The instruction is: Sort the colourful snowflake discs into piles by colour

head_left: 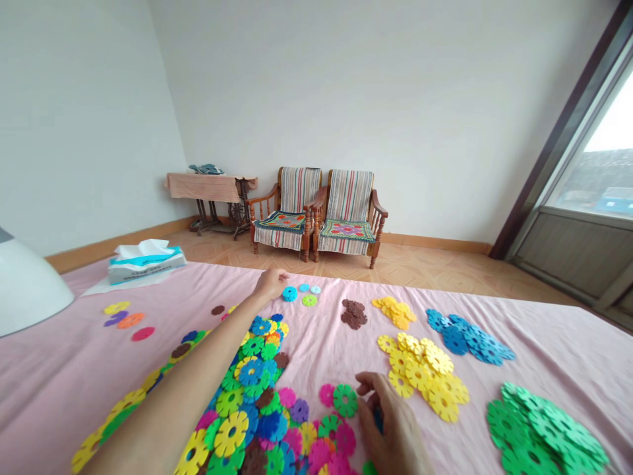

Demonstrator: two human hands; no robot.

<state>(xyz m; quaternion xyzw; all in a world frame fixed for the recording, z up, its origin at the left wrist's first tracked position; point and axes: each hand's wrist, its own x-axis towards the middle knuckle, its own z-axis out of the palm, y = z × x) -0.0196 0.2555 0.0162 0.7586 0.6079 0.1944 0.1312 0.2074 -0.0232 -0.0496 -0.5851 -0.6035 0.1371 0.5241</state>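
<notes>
My left hand (271,284) reaches to the far edge of the cloth, its fingers closed; whatever they hold, if anything, is hidden. Just right of it lie a blue flower-shaped disc (289,294), two small paler blue ones and a lime disc (309,301). Under my left forearm spreads a mixed heap of coloured flower discs (252,371). At the heap's right side, my right hand (388,422) is curled, a bit of a blue flower disc (378,419) showing between thumb and fingers. A green disc (345,401) is beside its fingertips.
Sorted piles stand on the right: brown discs (355,314), yellow discs (420,369), blue discs (469,338) and green discs (544,432). A tissue box (147,264) and a white rounded object (30,290) are at the left. Two wooden chairs (349,227) stand beyond the pink cloth (316,349).
</notes>
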